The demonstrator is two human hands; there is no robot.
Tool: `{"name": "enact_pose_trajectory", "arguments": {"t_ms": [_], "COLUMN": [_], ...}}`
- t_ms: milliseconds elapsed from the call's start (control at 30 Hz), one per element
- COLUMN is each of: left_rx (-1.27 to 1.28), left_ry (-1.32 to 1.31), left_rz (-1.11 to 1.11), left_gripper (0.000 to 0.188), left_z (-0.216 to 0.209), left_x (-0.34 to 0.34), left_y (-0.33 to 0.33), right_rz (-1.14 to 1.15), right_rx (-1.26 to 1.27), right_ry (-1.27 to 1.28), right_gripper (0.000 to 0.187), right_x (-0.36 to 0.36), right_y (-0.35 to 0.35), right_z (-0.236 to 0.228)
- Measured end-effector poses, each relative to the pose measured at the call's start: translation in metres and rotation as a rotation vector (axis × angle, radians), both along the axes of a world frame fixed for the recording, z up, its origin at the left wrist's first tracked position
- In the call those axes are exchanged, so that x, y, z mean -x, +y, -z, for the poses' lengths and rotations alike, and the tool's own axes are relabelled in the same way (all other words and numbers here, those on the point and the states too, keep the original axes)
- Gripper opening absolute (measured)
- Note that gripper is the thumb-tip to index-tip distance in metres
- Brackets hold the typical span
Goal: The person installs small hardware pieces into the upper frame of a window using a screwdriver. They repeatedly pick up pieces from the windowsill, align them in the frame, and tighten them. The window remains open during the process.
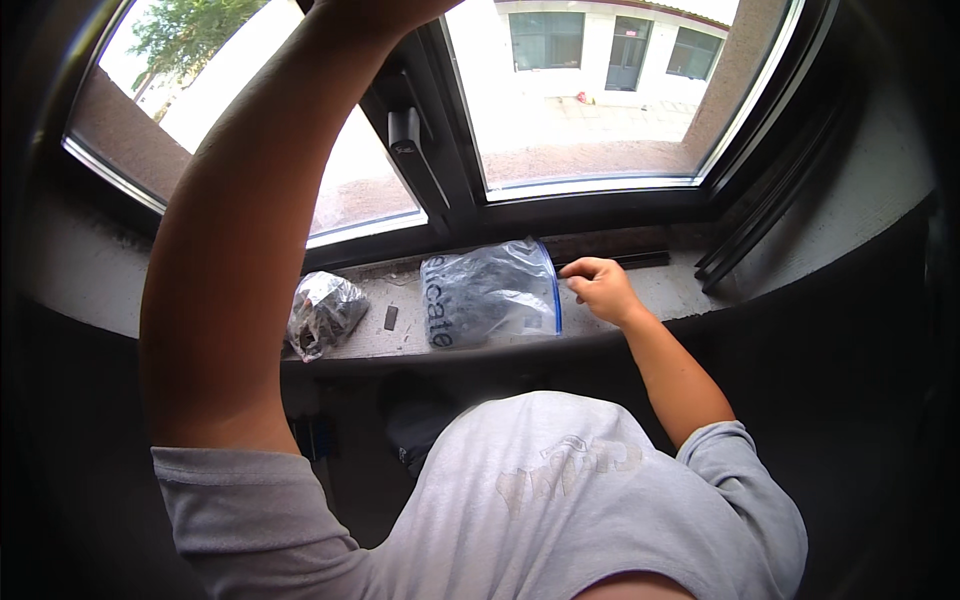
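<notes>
My left arm is raised across the window, and only the lower part of my left hand shows at the top edge; its fingers are out of view. On the sill, my right hand is closed, thumb and index finger bent together just right of the blue zip edge of a clear zip bag. Something small and dark shows at those fingertips, but I cannot make out what it is. Dark contents show through the bag, which lies flat.
Left of the zip bag lie a small dark flat piece and a crumpled clear plastic bag with dark contents. Dark strips run along the window's foot, and long black strips lean at the right. A black handle sticks out from the window frame.
</notes>
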State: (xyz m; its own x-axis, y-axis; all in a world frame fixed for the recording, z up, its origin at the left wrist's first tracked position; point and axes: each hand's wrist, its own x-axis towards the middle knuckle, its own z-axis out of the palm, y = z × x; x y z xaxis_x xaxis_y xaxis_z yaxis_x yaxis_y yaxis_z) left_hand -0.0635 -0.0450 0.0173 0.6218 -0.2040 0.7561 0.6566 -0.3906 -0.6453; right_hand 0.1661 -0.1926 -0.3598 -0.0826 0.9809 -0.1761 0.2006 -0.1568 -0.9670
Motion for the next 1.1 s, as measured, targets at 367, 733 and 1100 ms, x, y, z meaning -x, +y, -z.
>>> {"name": "enact_pose_trajectory", "arguments": {"t_ms": [367, 733, 1100], "left_rx": [0.001, 0.125, 0.324], "left_ry": [-0.023, -0.035, -0.037], "left_rz": [0.003, 0.149, -0.002], "left_gripper": [0.046, 0.026, 0.024], "left_z": [0.002, -0.001, 0.033], "left_x": [-0.003, 0.003, 0.206], "left_y": [0.004, 0.001, -0.128], "right_rz": [-0.19, 0.323, 0.627], "right_rx": [-0.277, -1.418, -1.811], "right_ry": [-0.583, -0.57, -1.022], "right_gripper": [0.028, 0.013, 0.046], "right_x": [0.058, 0.011, -0.031], "right_y": [0.017, 0.068, 0.141], "right_z": [-0.022, -0.176, -0.295]}}
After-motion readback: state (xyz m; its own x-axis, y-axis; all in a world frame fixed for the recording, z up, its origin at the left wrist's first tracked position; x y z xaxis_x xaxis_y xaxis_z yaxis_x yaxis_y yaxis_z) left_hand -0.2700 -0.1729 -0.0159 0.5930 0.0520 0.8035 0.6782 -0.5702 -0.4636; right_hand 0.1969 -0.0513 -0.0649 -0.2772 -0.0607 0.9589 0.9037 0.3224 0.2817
